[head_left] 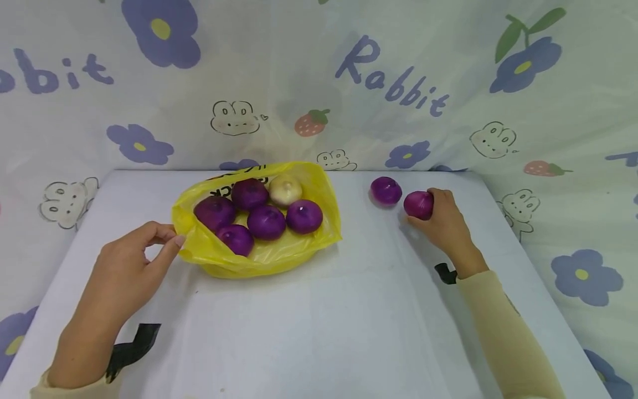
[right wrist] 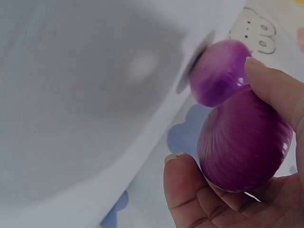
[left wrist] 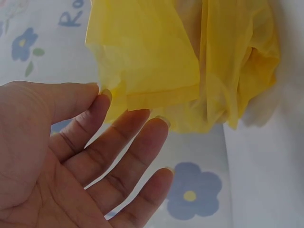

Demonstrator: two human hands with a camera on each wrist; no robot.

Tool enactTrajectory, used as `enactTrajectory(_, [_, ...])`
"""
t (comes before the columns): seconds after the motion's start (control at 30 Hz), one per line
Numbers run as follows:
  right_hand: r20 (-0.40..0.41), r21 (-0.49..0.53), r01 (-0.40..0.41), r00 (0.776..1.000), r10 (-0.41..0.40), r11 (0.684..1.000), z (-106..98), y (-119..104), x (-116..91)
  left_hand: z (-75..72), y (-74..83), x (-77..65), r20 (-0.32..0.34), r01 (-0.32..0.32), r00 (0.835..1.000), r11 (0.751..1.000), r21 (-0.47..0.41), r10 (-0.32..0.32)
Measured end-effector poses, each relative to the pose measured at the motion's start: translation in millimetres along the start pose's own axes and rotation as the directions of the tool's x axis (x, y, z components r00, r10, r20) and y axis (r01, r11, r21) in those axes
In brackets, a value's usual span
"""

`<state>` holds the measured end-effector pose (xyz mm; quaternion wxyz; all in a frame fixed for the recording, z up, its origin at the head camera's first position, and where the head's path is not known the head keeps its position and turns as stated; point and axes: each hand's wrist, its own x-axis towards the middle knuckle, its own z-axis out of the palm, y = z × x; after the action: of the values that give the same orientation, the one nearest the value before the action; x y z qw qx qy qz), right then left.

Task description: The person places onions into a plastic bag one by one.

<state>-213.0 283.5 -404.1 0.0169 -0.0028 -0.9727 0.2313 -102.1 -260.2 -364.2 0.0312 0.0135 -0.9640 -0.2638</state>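
On the left of the table, a yellow plastic bag lies with its mouth spread wide. Inside are several purple onions and a single pale onion. My left hand pinches the bag's left rim between thumb and index finger; in the left wrist view the other fingers stay loosely spread below the yellow plastic. Over on the right, my right hand holds a purple onion between thumb and fingers. Just left of it sits another purple onion on the table.
White cloth covers the table. Behind it hangs a curtain printed with flowers, rabbits and lettering, close to the table's back edge. Black straps hang at both wrists.
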Motion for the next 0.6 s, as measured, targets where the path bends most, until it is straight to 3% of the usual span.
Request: enactTrajectory(0.6, [-0.034, 0.031, 0.157, 0.987, -0.156, 0.987, -8, -38, -29, -2.4, 0.7, -1.8, -0.008, -0.001, 1.000, 1.000, -0.008, 0.001])
